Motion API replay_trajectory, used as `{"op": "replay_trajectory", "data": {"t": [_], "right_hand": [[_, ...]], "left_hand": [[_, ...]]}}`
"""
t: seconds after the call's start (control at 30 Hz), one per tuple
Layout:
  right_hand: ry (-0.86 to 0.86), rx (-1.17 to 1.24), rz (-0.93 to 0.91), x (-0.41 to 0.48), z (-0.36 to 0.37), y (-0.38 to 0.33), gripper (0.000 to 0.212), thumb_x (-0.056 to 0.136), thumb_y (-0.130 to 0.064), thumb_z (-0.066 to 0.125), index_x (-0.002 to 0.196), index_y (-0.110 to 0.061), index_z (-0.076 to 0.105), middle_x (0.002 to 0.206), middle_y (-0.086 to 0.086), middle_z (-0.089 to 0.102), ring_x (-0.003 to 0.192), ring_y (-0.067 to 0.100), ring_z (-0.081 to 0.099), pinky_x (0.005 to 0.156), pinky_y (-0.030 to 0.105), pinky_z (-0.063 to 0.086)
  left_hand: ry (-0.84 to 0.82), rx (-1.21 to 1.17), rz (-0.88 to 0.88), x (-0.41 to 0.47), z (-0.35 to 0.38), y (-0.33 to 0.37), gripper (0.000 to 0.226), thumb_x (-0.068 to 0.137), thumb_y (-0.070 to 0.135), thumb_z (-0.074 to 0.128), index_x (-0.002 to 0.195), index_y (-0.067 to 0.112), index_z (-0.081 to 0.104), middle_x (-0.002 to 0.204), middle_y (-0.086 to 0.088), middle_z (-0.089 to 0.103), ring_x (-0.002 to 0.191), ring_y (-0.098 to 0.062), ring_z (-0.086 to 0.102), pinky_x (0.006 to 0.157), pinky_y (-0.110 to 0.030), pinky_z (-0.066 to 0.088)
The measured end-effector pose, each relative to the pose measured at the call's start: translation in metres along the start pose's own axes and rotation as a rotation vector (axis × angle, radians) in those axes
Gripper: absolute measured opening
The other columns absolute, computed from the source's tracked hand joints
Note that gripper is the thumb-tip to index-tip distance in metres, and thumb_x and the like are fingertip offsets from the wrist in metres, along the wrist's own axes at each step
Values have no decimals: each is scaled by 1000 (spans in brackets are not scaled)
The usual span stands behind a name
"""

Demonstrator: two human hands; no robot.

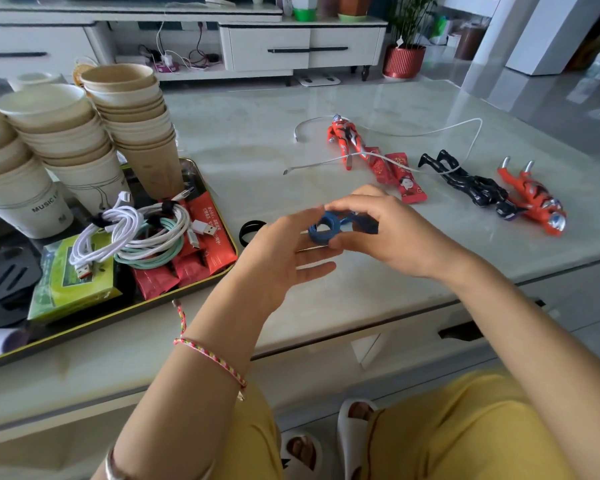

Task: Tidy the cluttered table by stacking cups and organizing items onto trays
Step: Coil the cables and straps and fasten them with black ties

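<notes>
Both my hands hold a rolled blue strap (326, 230) above the table's front middle. My left hand (284, 258) supports the coil from the left, thumb and forefinger on it, other fingers straight. My right hand (388, 230) pinches the coil and its loose end from the right. A dark tray (219, 271) at the left carries stacked paper cups (132, 129), coiled white and mint cables (142, 233), red packets (208, 237) and a green pack (70, 275).
A black band (250, 232) lies beside the tray. Farther right on the marble table (257, 140) lie a white cable (430, 133), red packets (399, 178), and three toy figures: red (342, 136), black (471, 181), red-silver (534, 199). The table's front edge is close to my knees.
</notes>
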State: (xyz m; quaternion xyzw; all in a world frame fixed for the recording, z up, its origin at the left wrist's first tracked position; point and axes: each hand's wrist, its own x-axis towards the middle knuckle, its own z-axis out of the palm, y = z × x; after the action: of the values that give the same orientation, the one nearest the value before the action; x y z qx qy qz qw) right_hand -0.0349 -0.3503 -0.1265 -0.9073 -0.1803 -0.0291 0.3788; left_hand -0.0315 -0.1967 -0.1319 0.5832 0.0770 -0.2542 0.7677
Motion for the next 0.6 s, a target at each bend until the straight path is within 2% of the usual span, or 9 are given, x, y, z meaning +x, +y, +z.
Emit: {"op": "replay_trajectory", "data": {"t": [0.13, 0.17, 0.23, 0.3, 0.4, 0.5, 0.53, 0.6], "right_hand": [[-63, 36, -3, -3, -2, 2, 36, 82, -14, 68, 106, -39, 57, 95, 6, 45, 78, 14, 49, 79, 19, 41], [-78, 45, -5, -4, -2, 2, 36, 82, -16, 68, 104, -42, 57, 94, 6, 46, 79, 13, 49, 80, 18, 41], [-93, 66, -12, -5, -3, 3, 37, 82, -16, 67, 102, -46, 57, 90, 0, 46, 77, -2, 48, 75, 8, 37], [-64, 58, -25, -5, -1, 3, 37, 83, -15, 68, 104, -43, 59, 88, -4, 50, 78, -8, 48, 73, 3, 35], [67, 62, -42, -4, 8, 2, 37, 82, -14, 69, 116, -24, 62, 90, -4, 55, 84, -6, 53, 77, 8, 38], [162, 168, -13, -4, 18, -5, 42, 81, -15, 70, 122, -19, 59, 104, 8, 57, 96, 23, 60, 88, 36, 49], [180, 194, -6, -4, 22, -7, 45, 81, -16, 71, 123, -19, 57, 106, 7, 56, 94, 28, 60, 86, 37, 49], [244, 195, 4, -4, 32, -9, 48, 80, -14, 72, 125, -19, 55, 102, 2, 53, 79, 22, 57, 77, 21, 48]], "left_hand": [[60, 231, -9, 1, -3, -2, 14, 89, 24, 60, 94, 13, 66, 78, 0, 68, 71, -11, 65, 60, -23, 48], [66, 251, -29, 1, -5, -1, 14, 87, 24, 62, 94, 12, 66, 78, 1, 67, 69, -11, 63, 59, -23, 46], [70, 239, -77, 2, -8, 2, 14, 83, 22, 67, 92, 11, 66, 75, 0, 64, 65, -11, 56, 56, -21, 43], [68, 156, -115, 2, -10, 3, 12, 80, 18, 68, 88, 10, 66, 71, 0, 59, 60, -9, 49, 53, -20, 39], [82, -49, -135, 2, -11, 4, 8, 78, 16, 70, 80, 11, 64, 62, 2, 53, 53, -7, 48, 56, -19, 39], [91, -177, -128, 1, -10, 4, 11, 76, 19, 72, 79, 13, 63, 52, 4, 57, 55, -6, 55, 64, -21, 39], [83, -198, -131, 0, -9, 4, 11, 76, 21, 72, 80, 13, 63, 52, 4, 59, 59, -7, 58, 67, -24, 40], [70, -239, -143, 0, -5, 3, 12, 76, 23, 71, 82, 14, 64, 58, 3, 64, 69, -8, 61, 74, -28, 41]]}}
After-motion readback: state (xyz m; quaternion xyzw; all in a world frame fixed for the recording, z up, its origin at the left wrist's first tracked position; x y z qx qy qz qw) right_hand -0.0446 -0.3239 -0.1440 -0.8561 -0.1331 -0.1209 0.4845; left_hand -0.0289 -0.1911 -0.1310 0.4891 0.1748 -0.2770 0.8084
